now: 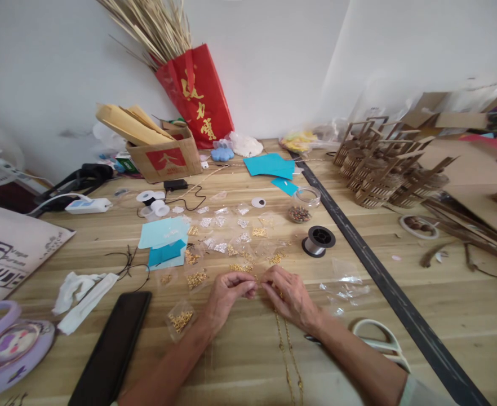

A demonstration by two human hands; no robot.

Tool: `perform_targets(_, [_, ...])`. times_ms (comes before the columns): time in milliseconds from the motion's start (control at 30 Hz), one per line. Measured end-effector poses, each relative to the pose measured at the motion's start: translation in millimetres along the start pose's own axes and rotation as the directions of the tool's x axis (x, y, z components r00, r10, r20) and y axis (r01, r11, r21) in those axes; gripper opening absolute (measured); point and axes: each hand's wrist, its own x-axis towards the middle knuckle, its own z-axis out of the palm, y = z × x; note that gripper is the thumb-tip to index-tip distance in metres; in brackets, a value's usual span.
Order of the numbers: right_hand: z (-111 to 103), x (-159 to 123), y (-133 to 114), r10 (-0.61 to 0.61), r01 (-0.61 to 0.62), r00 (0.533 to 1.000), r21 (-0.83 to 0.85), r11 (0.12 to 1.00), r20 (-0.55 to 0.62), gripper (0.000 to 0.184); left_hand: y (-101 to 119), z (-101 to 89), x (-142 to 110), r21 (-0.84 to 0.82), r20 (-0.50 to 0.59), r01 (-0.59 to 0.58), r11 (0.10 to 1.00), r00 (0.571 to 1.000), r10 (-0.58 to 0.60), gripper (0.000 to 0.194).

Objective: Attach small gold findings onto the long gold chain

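My left hand (227, 299) is closed in a pinch, thumb against forefinger. Whatever sits between its fingertips is too small to make out. Just to its right, almost touching, my right hand (289, 296) curls its fingers around the upper part of a gold beaded chain (288, 352). Two strands of that chain run from under the right hand toward the table's near edge. Small gold beads (242, 268) lie just beyond the fingertips, with another gold pile (277, 258) beside them. A bag of gold beads (181, 320) is left of my left wrist.
Scissors (377, 341) with white handles lie by my right forearm. A wire spool (318, 241) and a bead jar (300, 214) stand farther back. At left is a black phone (111, 349). Small woven baskets (384, 175) crowd the right, beyond a dark strip (371, 276).
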Motion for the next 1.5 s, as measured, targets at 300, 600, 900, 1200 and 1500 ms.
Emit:
perform_targets(300, [-0.3, 0.5, -0.6, -0.015, 0.014, 1.0, 0.029, 0.999, 0.021, 0.009, 1.6, 0.4, -1.6, 0.057, 0.022, -0.021, 0.998, 1.0, 0.02, 0.021])
perform_targets(600, [-2.4, 2.6, -3.9, -0.004, 0.004, 0.999, 0.007, 1.0, 0.05, 0.015, -0.7, 1.7, -0.8, 0.067, 0.049, -0.022, 0.997, 0.999, 0.018, 0.023])
perform_targets(900, [-4.4, 3.1, -4.9, -0.007, 0.006, 0.998, 0.014, 1.0, 0.07, 0.019, -4.3, 0.1, 0.2, 0.057, 0.04, -0.026, 0.998, 0.999, 0.023, 0.023])
perform_targets(1200, [-1.6, 0.7, -1.8, 0.014, -0.006, 0.997, 0.1, 0.995, -0.078, 0.019, -6.4, -1.7, 2.8, -0.179, 0.022, 0.061, 0.982, 0.998, -0.058, 0.022])
perform_targets(1500, [-1.7, 3.2, -4.4, 0.004, 0.018, 0.992, 0.177, 0.984, -0.124, 0.015, -8.7, -3.1, 5.0, -0.28, 0.043, 0.105, 0.954, 0.994, -0.097, 0.023])
